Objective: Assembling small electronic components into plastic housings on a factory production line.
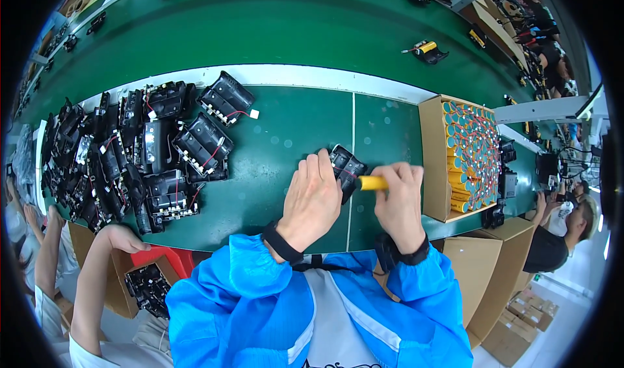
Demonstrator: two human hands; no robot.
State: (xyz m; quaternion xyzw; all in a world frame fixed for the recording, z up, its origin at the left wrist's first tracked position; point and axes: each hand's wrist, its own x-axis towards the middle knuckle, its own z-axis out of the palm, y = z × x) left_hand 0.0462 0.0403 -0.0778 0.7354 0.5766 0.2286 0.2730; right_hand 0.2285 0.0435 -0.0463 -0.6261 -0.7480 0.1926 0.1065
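Note:
My left hand (311,199) grips a black plastic battery housing (350,166) against the green bench, its fingers along the housing's left side. A thin red wire runs across the housing's inside. Just to the right, my right hand (400,196) pinches a yellow cylindrical battery (372,183), whose left end points at the housing. That battery lies close to the housing's right edge; whether they touch I cannot tell. Both hands wear black wrist bands.
Many black housings (162,147) lie piled on the bench at the left. An open cardboard box (434,160) packed with yellow batteries stands at the right. A green conveyor (279,33) runs beyond a white rail. A co-worker's hand (123,239) reaches near the left edge.

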